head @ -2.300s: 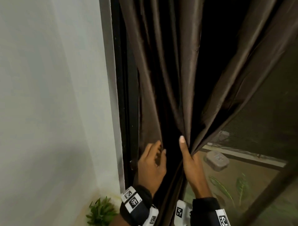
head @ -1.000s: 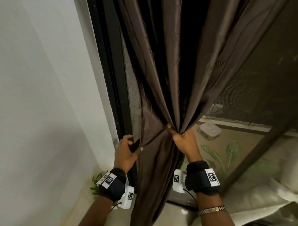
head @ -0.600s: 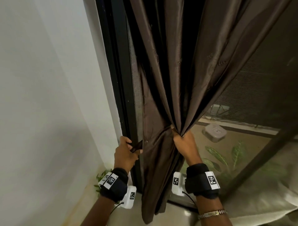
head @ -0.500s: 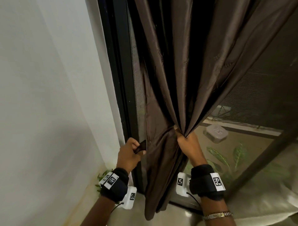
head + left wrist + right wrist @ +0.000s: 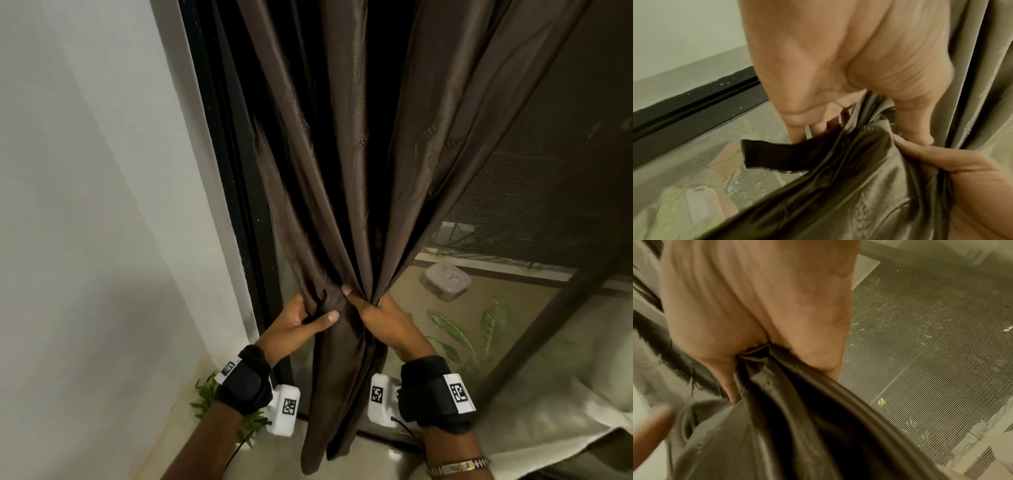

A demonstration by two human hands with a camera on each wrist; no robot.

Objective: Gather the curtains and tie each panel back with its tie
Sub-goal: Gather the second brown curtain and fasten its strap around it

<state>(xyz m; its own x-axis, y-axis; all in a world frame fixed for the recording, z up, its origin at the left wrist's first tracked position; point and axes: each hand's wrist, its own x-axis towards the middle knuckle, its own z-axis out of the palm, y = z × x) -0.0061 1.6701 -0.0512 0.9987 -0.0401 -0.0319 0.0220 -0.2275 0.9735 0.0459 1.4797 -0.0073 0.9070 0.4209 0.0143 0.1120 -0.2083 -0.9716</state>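
Observation:
A brown satin curtain (image 5: pixel 342 171) hangs by the window, bunched into a narrow neck at waist height. My right hand (image 5: pixel 373 308) grips that neck from the right, the folds squeezed between thumb and fingers (image 5: pixel 756 350). My left hand (image 5: pixel 308 320) wraps the bunch from the left, thumb lying across the front. In the left wrist view its fingers (image 5: pixel 797 129) hold a short dark tie (image 5: pixel 777 158) against the back of the fabric (image 5: pixel 859 186), with the tie's free end sticking out to the left. The right thumb (image 5: pixel 931 154) touches the folds beside it.
A white wall (image 5: pixel 85 205) and the black window frame (image 5: pixel 233 171) stand to the left. A mesh screen (image 5: pixel 548 171) fills the window on the right. A small green plant (image 5: pixel 209 394) sits on the floor below my left wrist. Pale bedding (image 5: pixel 565 394) lies at lower right.
My left hand, holding the tie, has moved right from the window frame to the bunched curtain and closed around it. The right hand has kept its grip on the gathered folds.

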